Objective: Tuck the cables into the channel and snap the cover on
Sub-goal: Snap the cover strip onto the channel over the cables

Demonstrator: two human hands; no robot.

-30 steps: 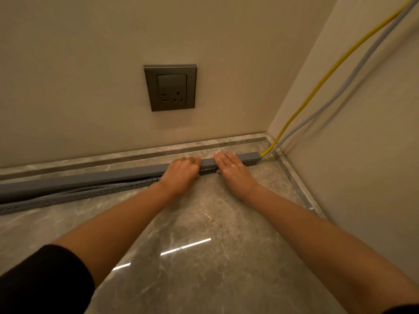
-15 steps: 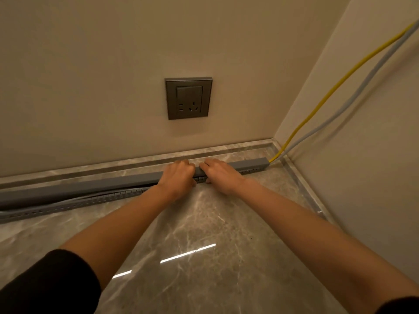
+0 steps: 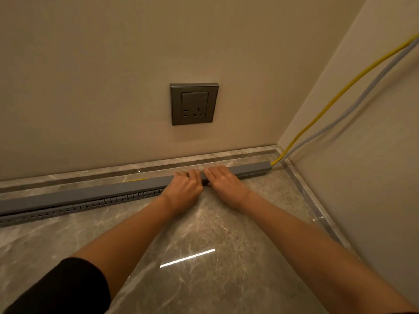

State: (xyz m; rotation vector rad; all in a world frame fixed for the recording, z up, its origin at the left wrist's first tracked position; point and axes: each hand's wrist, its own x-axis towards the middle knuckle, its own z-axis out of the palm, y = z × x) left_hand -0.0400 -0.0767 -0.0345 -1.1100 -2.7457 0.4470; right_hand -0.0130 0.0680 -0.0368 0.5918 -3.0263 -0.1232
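Note:
A long grey cover (image 3: 95, 193) lies over the slotted grey channel (image 3: 68, 209) along the foot of the back wall. My left hand (image 3: 183, 186) and my right hand (image 3: 223, 181) sit side by side on the cover, fingers curled over its far edge, pressing down. To the right of my hands the cover sits flush on the channel; to the left it stands raised and the channel's slotted side shows below it. A yellow cable (image 3: 322, 109) and a grey cable (image 3: 353, 107) come down the right wall and enter the channel's right end (image 3: 268, 166). A short piece of yellow shows behind the cover at mid length.
A dark wall socket (image 3: 193, 104) sits on the back wall above my hands. The polished marble floor (image 3: 192, 257) stretches toward me, with a stone skirting (image 3: 136, 169) along the back wall. The right wall (image 3: 362, 177) meets the back wall at the corner close to the channel's end.
Both hands have slid left along the cover, and my right hand has closed up beside the left. Left of my hands, the gap between cover and channel has narrowed. The camera view shifted.

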